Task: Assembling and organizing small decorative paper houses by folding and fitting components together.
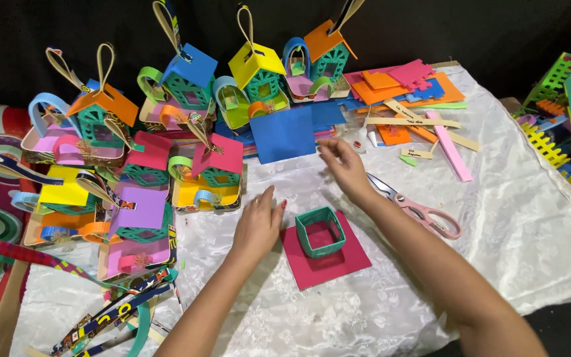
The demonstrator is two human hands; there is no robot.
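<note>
A small green square foam frame [320,231] stands on a dark pink foam square [325,254] on the white cloth. My left hand [258,223] rests flat on the cloth just left of the pink square, fingers together, holding nothing. My right hand [343,165] hovers farther back, blurred, fingers spread and empty, close to a blue foam sheet [283,134] and a small glue bottle [357,143]. Pink-handled scissors [418,210] lie just right of my right forearm.
Several finished foam houses [186,82] with loop handles crowd the back and left. Stacked orange and pink foam sheets [398,82] and paper strips [449,147] lie at the back right. Foam fence pieces [563,125] sit far right; patterned strips [110,314] lie front left.
</note>
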